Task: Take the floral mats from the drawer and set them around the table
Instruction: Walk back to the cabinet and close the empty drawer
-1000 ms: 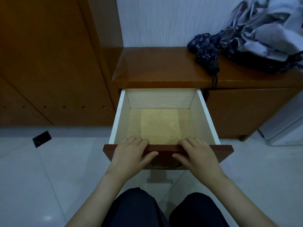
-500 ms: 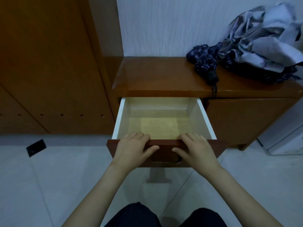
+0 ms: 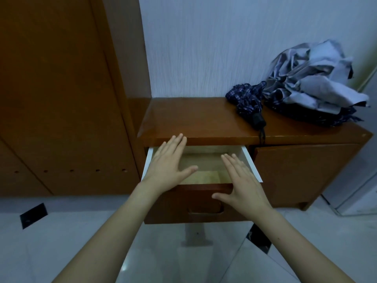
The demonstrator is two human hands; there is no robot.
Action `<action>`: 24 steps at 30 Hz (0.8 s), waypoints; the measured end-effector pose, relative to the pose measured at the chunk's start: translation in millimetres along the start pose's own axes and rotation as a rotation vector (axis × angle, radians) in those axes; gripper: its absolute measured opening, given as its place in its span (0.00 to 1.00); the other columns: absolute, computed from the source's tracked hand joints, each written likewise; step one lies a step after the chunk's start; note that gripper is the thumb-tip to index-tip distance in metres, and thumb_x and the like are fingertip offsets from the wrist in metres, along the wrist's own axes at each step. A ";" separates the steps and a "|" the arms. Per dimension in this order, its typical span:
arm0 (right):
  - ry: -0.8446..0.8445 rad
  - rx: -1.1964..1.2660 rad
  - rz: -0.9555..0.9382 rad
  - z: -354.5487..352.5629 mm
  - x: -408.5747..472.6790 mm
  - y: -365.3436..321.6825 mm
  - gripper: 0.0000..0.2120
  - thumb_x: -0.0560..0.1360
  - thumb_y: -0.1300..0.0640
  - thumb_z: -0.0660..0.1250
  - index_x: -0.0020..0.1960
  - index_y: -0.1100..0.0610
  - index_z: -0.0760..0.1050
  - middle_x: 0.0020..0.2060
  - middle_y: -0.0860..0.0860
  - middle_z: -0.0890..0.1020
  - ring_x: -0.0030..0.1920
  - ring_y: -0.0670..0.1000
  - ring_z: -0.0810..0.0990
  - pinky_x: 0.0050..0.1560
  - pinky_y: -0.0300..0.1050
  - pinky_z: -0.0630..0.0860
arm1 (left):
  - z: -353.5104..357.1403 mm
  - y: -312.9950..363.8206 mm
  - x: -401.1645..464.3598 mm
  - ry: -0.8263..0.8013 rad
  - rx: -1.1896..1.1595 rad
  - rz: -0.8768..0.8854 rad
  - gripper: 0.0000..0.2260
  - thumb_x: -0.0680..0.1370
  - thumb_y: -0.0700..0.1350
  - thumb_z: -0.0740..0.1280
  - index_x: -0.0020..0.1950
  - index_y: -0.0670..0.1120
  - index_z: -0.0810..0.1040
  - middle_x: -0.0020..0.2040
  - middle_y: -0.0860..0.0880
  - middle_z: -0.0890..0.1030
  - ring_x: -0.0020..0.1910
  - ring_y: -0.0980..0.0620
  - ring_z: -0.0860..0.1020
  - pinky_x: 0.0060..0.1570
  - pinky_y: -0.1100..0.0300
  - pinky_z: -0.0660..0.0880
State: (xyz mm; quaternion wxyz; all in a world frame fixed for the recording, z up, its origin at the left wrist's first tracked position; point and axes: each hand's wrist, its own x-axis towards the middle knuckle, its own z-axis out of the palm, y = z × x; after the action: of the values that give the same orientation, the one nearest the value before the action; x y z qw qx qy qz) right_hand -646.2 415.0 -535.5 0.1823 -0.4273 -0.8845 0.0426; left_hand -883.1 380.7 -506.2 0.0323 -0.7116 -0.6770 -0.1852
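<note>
The drawer (image 3: 204, 203) of a low brown cabinet (image 3: 195, 121) stands partly open, with a dark wooden front and white side walls. What shows of its pale wooden floor is bare; no floral mats are in view. My left hand (image 3: 168, 165) hovers flat over the drawer's left side, fingers spread, fingertips near the cabinet top's edge. Over the drawer's right front corner is my right hand (image 3: 239, 185), also flat and spread, holding nothing.
A folded dark plaid umbrella (image 3: 247, 103) and a crumpled grey cloth bundle (image 3: 312, 84) lie on the cabinet's right end. A tall brown wardrobe (image 3: 61, 94) stands to the left. The floor is pale tile with a black marker (image 3: 33, 215).
Both hands have let go of the drawer front and lifted above it with fingers spread. The drawer has slid further in. The view has tilted up.
</note>
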 end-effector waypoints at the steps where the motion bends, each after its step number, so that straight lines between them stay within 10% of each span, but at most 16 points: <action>1: -0.002 -0.007 0.005 0.1 2.0 -0.5 0.52 0.68 0.33 0.68 0.78 0.50 0.42 0.77 0.44 0.48 0.76 0.43 0.41 0.74 0.41 0.41 | 0.7 -5.5 9.9 -0.006 0.032 -0.013 0.39 0.76 0.68 0.54 0.79 0.49 0.45 0.78 0.53 0.44 0.77 0.55 0.43 0.75 0.55 0.43; 24: -0.001 -0.188 0.019 3.5 92.5 16.9 0.61 0.64 0.30 0.69 0.78 0.59 0.37 0.78 0.54 0.44 0.77 0.51 0.40 0.74 0.45 0.38 | 12.2 -39.2 58.5 -0.283 0.177 0.041 0.57 0.63 0.74 0.66 0.78 0.49 0.38 0.78 0.47 0.39 0.76 0.49 0.37 0.73 0.52 0.38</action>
State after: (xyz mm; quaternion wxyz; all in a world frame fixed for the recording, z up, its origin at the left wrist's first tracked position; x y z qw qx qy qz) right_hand -687.5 497.3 -516.2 0.1408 -0.4507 -0.8807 -0.0386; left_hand -917.8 443.1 -507.7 0.0028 -0.7386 -0.6737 -0.0222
